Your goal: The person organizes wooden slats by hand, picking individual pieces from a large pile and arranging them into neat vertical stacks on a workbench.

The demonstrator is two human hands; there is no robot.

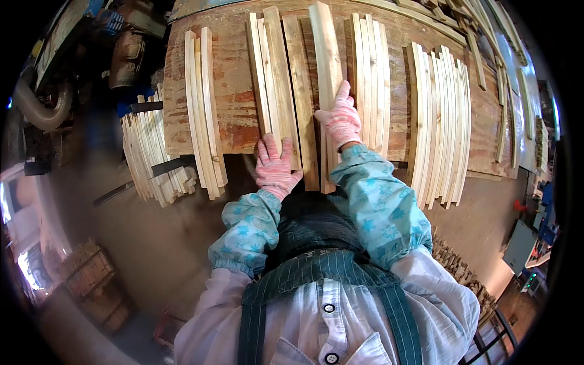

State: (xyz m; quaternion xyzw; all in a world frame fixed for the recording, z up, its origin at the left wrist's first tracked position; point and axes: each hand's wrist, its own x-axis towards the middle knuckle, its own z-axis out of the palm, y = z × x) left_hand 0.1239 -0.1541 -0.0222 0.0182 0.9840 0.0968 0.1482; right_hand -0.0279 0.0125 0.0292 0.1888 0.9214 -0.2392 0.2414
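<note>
Upper lft of frame: rusty brown cylinder [126, 58], part of some machine, w/ ribbed blue part [111, 23] nr its top. Pale, slanted panel [66, 38] farther lft. Below that, thick grey ribbed hose [42, 108], bent in a U. Lower lft: brownish crate [91, 277], slatted or boarded, can't tell, on brown floor [149, 246]; reddish frame [164, 328] nr btm edge, blurry. Lower rt: heap of short wood pcs [465, 271], ends up, w/ dark metal frame [496, 337] just below. Far rt: grey-green box [519, 246], small red obj. [519, 206] above it, green lights [533, 281] below.
</note>
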